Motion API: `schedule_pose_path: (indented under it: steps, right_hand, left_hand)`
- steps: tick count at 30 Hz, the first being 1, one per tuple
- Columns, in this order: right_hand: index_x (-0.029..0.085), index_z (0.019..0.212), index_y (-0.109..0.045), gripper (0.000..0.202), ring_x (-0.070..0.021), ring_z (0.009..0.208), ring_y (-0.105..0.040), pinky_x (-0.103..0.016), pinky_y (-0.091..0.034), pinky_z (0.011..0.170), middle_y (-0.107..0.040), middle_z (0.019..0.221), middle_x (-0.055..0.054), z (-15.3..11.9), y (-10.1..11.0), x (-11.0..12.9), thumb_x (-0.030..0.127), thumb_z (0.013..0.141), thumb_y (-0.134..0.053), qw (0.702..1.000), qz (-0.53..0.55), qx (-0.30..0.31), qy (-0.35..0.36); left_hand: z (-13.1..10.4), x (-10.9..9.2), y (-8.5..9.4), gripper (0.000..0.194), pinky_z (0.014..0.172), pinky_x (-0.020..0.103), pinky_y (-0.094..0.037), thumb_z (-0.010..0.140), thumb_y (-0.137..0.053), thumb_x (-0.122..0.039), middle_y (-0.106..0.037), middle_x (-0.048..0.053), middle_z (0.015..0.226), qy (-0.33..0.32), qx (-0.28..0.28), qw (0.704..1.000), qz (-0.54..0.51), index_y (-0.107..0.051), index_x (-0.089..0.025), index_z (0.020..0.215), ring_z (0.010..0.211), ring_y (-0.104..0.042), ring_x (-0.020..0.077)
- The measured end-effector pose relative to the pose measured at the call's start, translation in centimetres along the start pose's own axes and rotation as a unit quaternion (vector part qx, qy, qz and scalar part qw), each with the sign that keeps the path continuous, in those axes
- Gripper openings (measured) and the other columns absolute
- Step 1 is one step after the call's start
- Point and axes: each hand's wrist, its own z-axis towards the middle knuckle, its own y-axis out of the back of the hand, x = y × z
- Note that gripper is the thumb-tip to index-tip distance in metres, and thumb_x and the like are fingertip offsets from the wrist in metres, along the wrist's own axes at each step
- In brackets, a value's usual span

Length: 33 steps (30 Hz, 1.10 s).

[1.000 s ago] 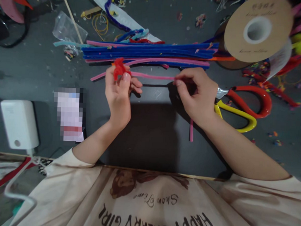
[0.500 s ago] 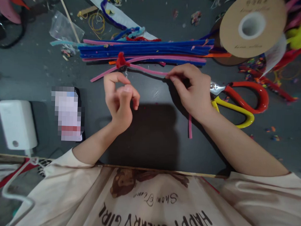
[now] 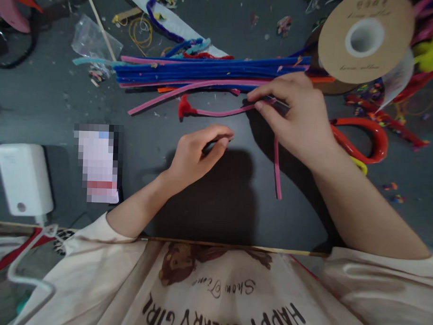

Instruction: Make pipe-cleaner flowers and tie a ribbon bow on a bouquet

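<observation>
My right hand (image 3: pixel 292 117) has its thumb and index finger around the right part of a pink pipe cleaner (image 3: pixel 225 113). A folded red pipe cleaner tip (image 3: pixel 184 108) is at that stem's left end. My left hand (image 3: pixel 199 152) is below and apart from it, its fingers curled and the thumb near the index fingertip; nothing shows in them. A short pink pipe cleaner piece (image 3: pixel 277 174) lies below my right hand. Just above lie a longer pink pipe cleaner (image 3: pixel 158 99) and a bundle of blue pipe cleaners (image 3: pixel 198 72).
Scissors with red and yellow handles (image 3: pixel 375 142) lie partly behind my right forearm. A cardboard ribbon spool (image 3: pixel 394 55) stands at the upper right. On the left are a phone (image 3: pixel 101 163) and a white power bank (image 3: pixel 24 179) with a cable. Scraps litter the table (image 3: pixel 207 209).
My right hand has moved right and slightly up; the red-tipped pink pipe cleaner has shifted right and down. My left hand has moved right and down, away from the red tip.
</observation>
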Motion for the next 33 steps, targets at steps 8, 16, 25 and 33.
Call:
schedule_pose_path:
  steps: [8, 16, 25, 33]
  right_hand:
    - [0.017, 0.105, -0.064, 0.023, -0.0308, 0.114, -0.053, -0.046, -0.042, 0.097, -0.064, 0.111, -0.01, 3.9, 1.9, 0.5, 0.023, 0.086, -0.053, 0.978, -0.201, 0.061, 0.006]
    - [0.016, 0.094, -0.06, 0.016, -0.0331, 0.114, -0.051, -0.043, -0.044, 0.095, -0.063, 0.104, -0.012, 5.1, -0.2, -0.2, 0.018, 0.082, -0.051, 0.968, -0.223, 0.105, -0.041]
    - [0.018, 0.087, -0.058, 0.014, -0.0246, 0.096, -0.058, -0.037, -0.046, 0.085, -0.063, 0.098, -0.009, 4.2, 1.5, 0.6, 0.012, 0.077, -0.052, 0.99, -0.139, 0.035, 0.014]
    - [0.021, 0.087, -0.06, 0.011, -0.0147, 0.078, -0.057, -0.034, -0.044, 0.071, -0.059, 0.083, -0.002, -1.6, 4.8, 1.3, 0.027, 0.083, -0.052, 0.995, -0.093, -0.039, 0.015]
  left_hand:
    - [0.2, 0.5, -0.3, 0.025, 0.087, 0.025, -0.052, 0.09, -0.045, -0.028, -0.071, 0.006, 0.103, -0.002, -0.003, 0.999, 0.044, -0.064, -0.017, 0.103, 0.097, -0.067, 0.0129]
    - [0.3, 0.3, -0.3, 0.025, 0.085, 0.025, -0.054, 0.091, -0.044, -0.028, -0.07, 0.007, 0.102, 0.019, -0.013, 1.0, 0.017, -0.061, -0.015, 0.104, 0.095, -0.067, 0.0121]
    - [0.1, 1.3, -0.4, 0.022, 0.105, 0.036, -0.048, 0.09, -0.046, -0.029, -0.06, 0.008, 0.129, 0.011, -0.045, 0.999, 0.003, -0.059, -0.022, 0.107, 0.126, -0.054, 0.0175]
    - [0.6, 2.1, -0.5, 0.032, 0.082, 0.027, -0.055, 0.085, -0.053, -0.049, -0.065, 0.004, 0.113, 0.073, -0.137, 0.976, -0.152, -0.055, -0.027, 0.108, 0.098, -0.066, 0.0129]
